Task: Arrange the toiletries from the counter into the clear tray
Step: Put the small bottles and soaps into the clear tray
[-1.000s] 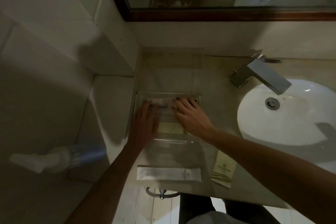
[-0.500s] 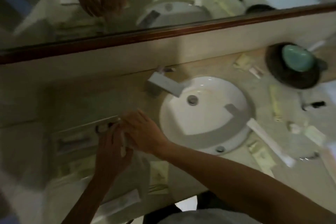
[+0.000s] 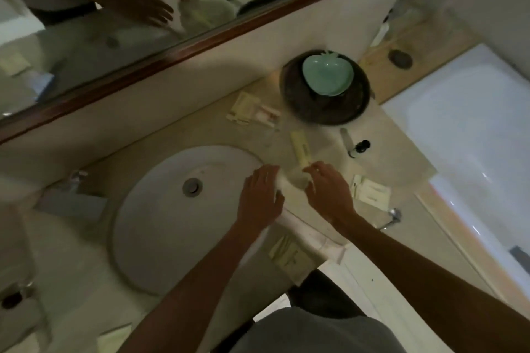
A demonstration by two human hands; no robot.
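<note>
Pale-yellow slim packet (image 3: 301,147) lay on the table (image 3: 324,149) just past the right hand (image 3: 329,195), its near end about touching the curled fingertips (image 3: 311,170). Right hand looked half-closed, pinching toward that end; whether it already gripped the packet, cannot tell, too blurred. Left hand (image 3: 262,198) sat flat, fingers spread and released, beside the right hand at the sink (image 3: 160,209) rim, over the far end of a long white packet (image 3: 309,233) that ran back toward the table edge. No grasp visible there.

Step, as a judgement: pickup of the next toiletry from the right side of the table. Next move would need a firm pinch on the thin flat packet, then a carry leftward across the sink. Clear tray was not in view here, so the drop spot can't be checked.

Around: cream sachet (image 3: 286,252) near the front edge, just beside the white packet. Cream box (image 3: 371,192) right of the right hand. Small dark-capped bottle (image 3: 357,147) further out, sachet pile (image 3: 252,112) near the wall. Dark round dish (image 3: 324,112) held a green dish (image 3: 327,74), well beyond. Faucet (image 3: 71,195) left of the sink. Mirror (image 3: 143,23) above.

In the way: little. Open sink lay across the likely carry path, so a dropped packet could land in it. Dim light, motion blur.
</note>
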